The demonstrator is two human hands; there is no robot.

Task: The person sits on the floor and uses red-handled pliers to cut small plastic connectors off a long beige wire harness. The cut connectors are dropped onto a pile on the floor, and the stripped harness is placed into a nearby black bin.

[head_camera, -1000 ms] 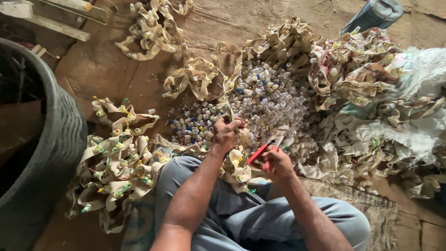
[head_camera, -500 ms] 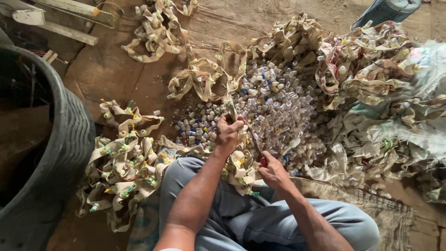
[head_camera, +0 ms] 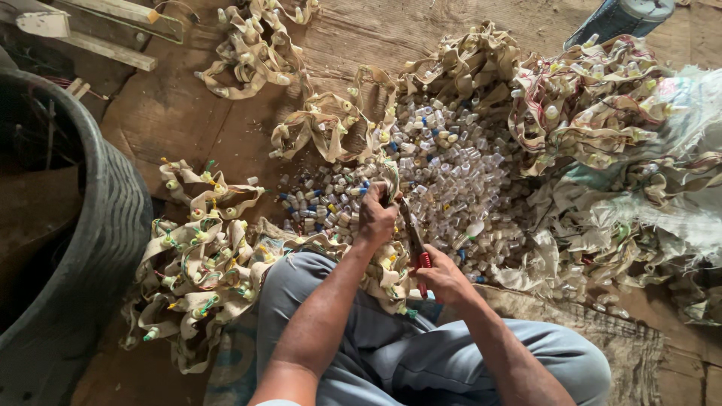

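At the far left stands a dark ribbed tub [head_camera: 113, 225]. Beside it lies a heap of beige fabric strips [head_camera: 195, 263] studded with small caps. The left hand [head_camera: 376, 219] is clenched around one beige strip [head_camera: 389, 177], lifting its end above the pile of small clear and blue plastic caps [head_camera: 451, 173]. Just right, the right hand [head_camera: 444, 274] grips red-handled pliers [head_camera: 415, 240], their tip pointing toward that strip. More tangled strips [head_camera: 594, 105] lie at the right.
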